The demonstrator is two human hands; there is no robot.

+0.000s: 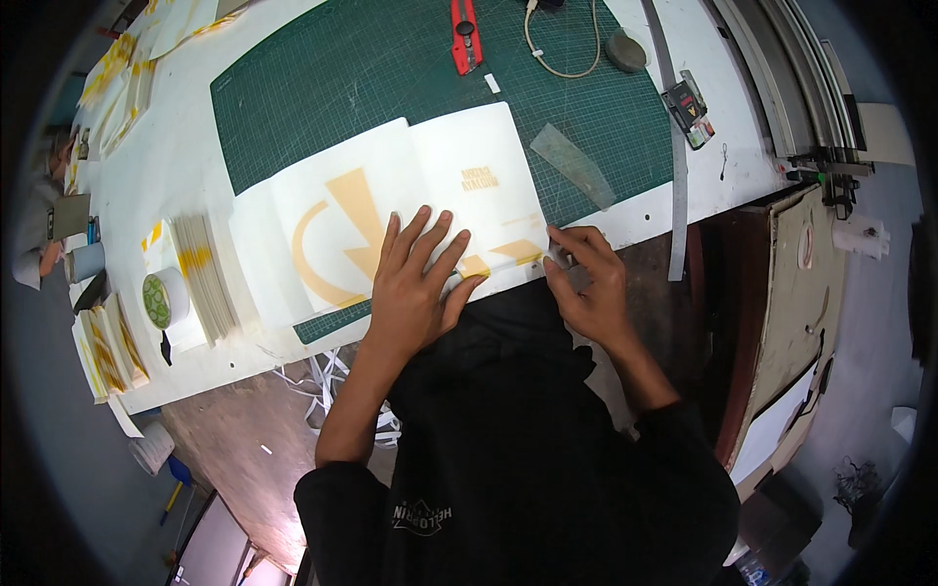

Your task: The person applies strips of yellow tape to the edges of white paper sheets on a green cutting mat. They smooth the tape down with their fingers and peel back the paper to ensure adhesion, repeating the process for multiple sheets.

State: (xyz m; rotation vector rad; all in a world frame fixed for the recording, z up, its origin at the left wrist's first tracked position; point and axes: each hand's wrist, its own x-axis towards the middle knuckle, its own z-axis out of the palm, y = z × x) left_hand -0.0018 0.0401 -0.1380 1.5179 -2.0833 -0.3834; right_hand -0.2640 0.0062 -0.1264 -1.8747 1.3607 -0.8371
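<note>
A white printed sheet (pixel 427 186) lies over the green cutting mat (pixel 322 73) on the bench (pixel 181 146), long axis left to right, right end angled away. The left hand (pixel 420 272) lies flat on it, fingers spread; the right hand (pixel 591 283) curls at its near right corner, grip unclear. Small pale-orange lettering looks blurred.

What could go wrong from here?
The white printed sheet could shift or crease if the left hand presses unevenly while the right hand works at its near right corner.
That corner is close to the table's near edge, so it might bend over it.
The clear strip lies just beyond the sheet's right side and might get caught under it if the sheet slides.
</note>
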